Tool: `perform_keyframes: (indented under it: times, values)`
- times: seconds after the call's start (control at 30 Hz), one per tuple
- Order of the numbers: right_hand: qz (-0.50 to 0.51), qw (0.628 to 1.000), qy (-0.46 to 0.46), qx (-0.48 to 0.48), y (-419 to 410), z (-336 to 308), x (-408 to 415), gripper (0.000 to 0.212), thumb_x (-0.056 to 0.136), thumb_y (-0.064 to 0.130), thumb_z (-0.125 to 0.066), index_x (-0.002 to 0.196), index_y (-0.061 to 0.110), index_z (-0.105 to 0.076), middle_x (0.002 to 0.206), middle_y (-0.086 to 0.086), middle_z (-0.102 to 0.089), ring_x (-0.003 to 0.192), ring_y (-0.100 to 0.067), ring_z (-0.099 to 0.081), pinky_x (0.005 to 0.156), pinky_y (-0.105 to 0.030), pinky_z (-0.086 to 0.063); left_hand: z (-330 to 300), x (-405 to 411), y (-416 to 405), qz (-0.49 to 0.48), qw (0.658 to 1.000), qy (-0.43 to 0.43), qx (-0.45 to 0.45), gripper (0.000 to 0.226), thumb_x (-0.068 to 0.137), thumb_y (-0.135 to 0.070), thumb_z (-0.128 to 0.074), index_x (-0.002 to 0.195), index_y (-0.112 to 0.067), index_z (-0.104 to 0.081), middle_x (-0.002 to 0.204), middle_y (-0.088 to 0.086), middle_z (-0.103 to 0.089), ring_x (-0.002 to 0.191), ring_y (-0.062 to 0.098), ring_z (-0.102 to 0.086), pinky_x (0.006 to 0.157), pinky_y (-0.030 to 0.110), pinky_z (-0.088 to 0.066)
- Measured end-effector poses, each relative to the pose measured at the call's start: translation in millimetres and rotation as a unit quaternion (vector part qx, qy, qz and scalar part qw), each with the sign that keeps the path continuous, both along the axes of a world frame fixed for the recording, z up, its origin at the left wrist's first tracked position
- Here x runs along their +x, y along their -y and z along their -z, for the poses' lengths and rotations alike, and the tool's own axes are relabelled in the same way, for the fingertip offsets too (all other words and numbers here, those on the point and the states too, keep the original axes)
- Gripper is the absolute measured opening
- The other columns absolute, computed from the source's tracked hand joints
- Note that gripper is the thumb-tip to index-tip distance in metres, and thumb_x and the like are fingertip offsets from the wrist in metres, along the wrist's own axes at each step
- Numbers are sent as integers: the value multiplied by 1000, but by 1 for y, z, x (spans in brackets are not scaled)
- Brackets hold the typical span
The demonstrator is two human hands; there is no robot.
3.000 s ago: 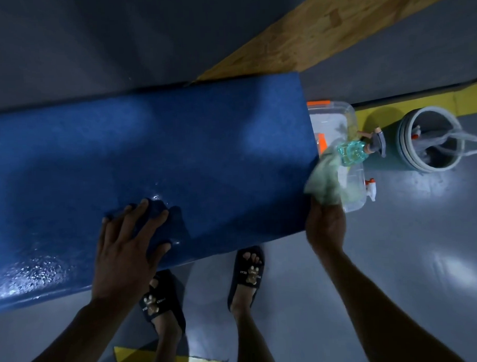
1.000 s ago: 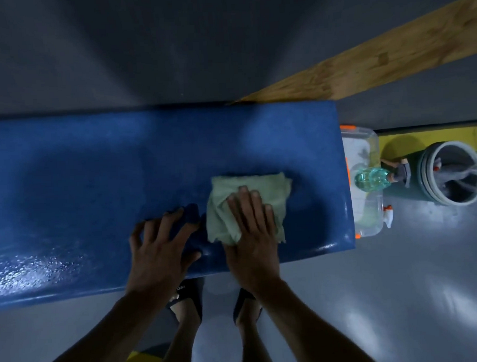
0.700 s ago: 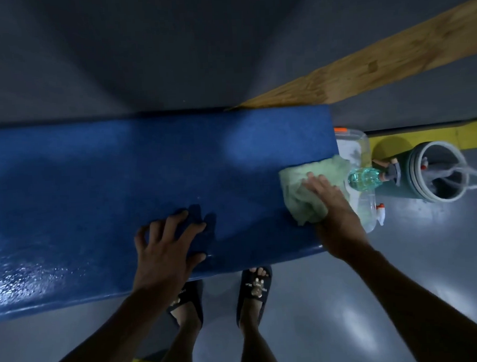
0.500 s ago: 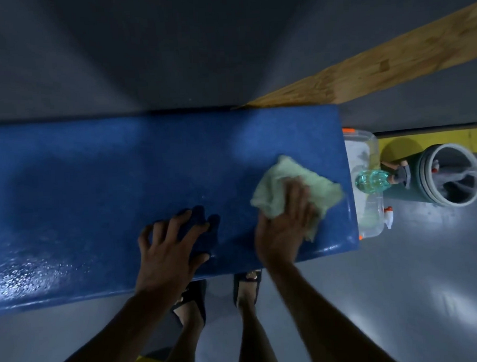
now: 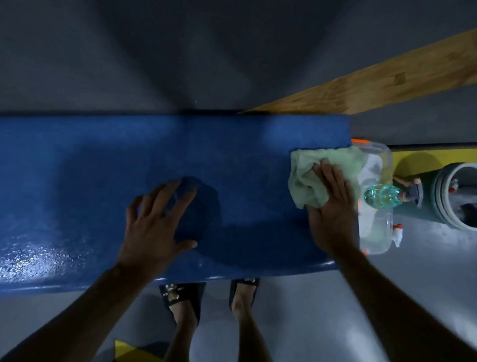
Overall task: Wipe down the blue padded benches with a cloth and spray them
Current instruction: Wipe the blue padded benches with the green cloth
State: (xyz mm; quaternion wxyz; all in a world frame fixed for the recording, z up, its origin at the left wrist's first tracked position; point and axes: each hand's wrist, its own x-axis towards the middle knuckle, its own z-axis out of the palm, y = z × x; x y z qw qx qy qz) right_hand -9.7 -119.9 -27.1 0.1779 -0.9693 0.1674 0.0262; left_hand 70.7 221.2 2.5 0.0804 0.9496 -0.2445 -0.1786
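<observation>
A long blue padded bench [image 5: 100,170] runs across the view, wet and shiny at its left front. A pale green cloth [image 5: 308,175] lies crumpled at the bench's right end. My right hand [image 5: 331,207] presses flat on the cloth with straight fingers. My left hand [image 5: 157,225] rests flat on the bench middle, fingers spread. A clear teal spray bottle [image 5: 383,197] lies on its side just past the right end.
A clear plastic container [image 5: 378,158] with orange clips sits on the floor by the bench's right end. A grey-green bucket [image 5: 462,195] holding bottles stands further right. A wooden plank [image 5: 391,78] slants behind. My sandalled feet [image 5: 182,295] stand below the bench front.
My right hand has slid the cloth back and forth and now pushes it to the bench's right end. My left hand has stayed planted on the bench.
</observation>
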Motion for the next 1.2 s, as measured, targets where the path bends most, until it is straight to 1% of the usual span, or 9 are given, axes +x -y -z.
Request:
perform_keyframes:
  times: [0.07, 0.13, 0.33, 0.47, 0.63, 0.7, 0.87, 1.07, 1.2]
  values:
    - [107, 994, 13, -11, -57, 7, 11, 69, 88, 33, -45, 152, 13, -30, 161, -6, -24, 151, -27, -14, 120, -52, -14, 0, 4, 3, -4, 1000, -16, 24, 116, 49, -58, -87, 148, -28, -36, 157, 6, -30, 139, 30, -29, 104, 58, -30]
    - [91, 995, 26, 13, -110, 8, 23, 69, 90, 36, -44, 153, 13, -29, 162, -8, -22, 151, -28, -10, 121, -50, -9, 1, 4, 4, -8, 999, -16, 36, 118, 47, -60, -87, 149, -29, -35, 158, 4, -29, 139, 29, -29, 106, 59, -30]
    - [-356, 934, 22, -18, -46, 1, 37, 62, 93, 24, -50, 152, 18, -32, 162, 0, -22, 151, -20, -15, 120, -47, -19, 0, 1, 8, -29, 998, -20, 44, 116, 49, -55, -88, 149, -30, -35, 160, 1, -27, 142, 26, -28, 110, 60, -26]
    - [-198, 980, 24, 12, 46, -1, 34, 70, 85, 15, -57, 150, 17, -35, 159, -1, -29, 150, -21, -20, 118, -52, -22, -1, 0, 9, -33, 998, -29, 44, 114, 53, -53, -87, 150, -30, -33, 161, 0, -24, 145, 26, -26, 112, 59, -23]
    - [48, 998, 32, -38, -20, 12, 35, 67, 91, 35, -42, 152, 11, -30, 161, -10, -23, 150, -30, -15, 116, -58, -20, -4, -1, 15, -46, 996, -47, 60, 113, 52, -52, -87, 150, -30, -33, 161, 0, -23, 146, 27, -25, 113, 59, -22]
    - [12, 999, 50, 6, -68, 10, 43, 65, 93, 34, -45, 152, 11, -32, 161, -11, -23, 150, -31, -14, 117, -57, -18, -5, -1, 16, -49, 996, -50, 60, 114, 52, -51, -88, 150, -30, -33, 161, 0, -24, 146, 27, -25, 113, 58, -21]
    - [-328, 944, 22, -10, -65, -1, 51, 62, 95, 31, -46, 154, 22, -28, 163, 3, -18, 151, -17, -9, 120, -46, -19, -7, 1, 17, -44, 996, -46, 66, 115, 51, -51, -89, 149, -29, -34, 160, 1, -27, 144, 28, -29, 111, 58, -22]
    - [-69, 997, 26, 26, 25, -6, 15, 67, 87, 19, -53, 151, 16, -34, 162, -1, -23, 151, -22, -15, 118, -54, -21, -4, 1, 16, -45, 996, -44, 61, 114, 50, -51, -89, 148, -28, -36, 159, 2, -28, 143, 29, -31, 111, 59, -23]
    - [-38, 998, 24, 32, -4, -1, -7, 70, 85, 14, -55, 152, 15, -32, 162, -5, -22, 151, -25, -15, 120, -51, -18, -3, 1, 17, -45, 997, -40, 49, 114, 49, -50, -90, 148, -27, -38, 159, 2, -29, 142, 28, -31, 110, 58, -26]
